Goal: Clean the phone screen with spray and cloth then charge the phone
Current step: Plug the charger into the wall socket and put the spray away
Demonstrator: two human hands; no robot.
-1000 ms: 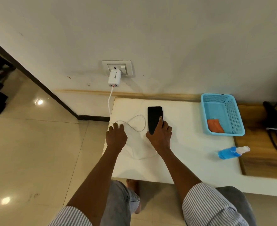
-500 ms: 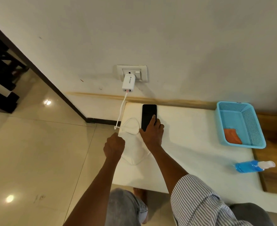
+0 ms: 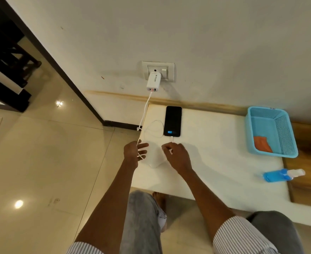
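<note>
Both hands hold white cable (image 3: 152, 125): left hand (image 3: 134, 151) loosely, fingers spread; right hand (image 3: 176, 154) pinching it just below the plugged-in phone (image 3: 173, 121) on the desk (image 3: 215, 153).

Spray bottle (image 3: 282, 175) blurred; cable (image 3: 152, 128) partly hidden.

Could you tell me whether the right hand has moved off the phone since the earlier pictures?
Yes. The right hand has drawn back toward the person, off the phone, which lies near the wall socket.
</note>
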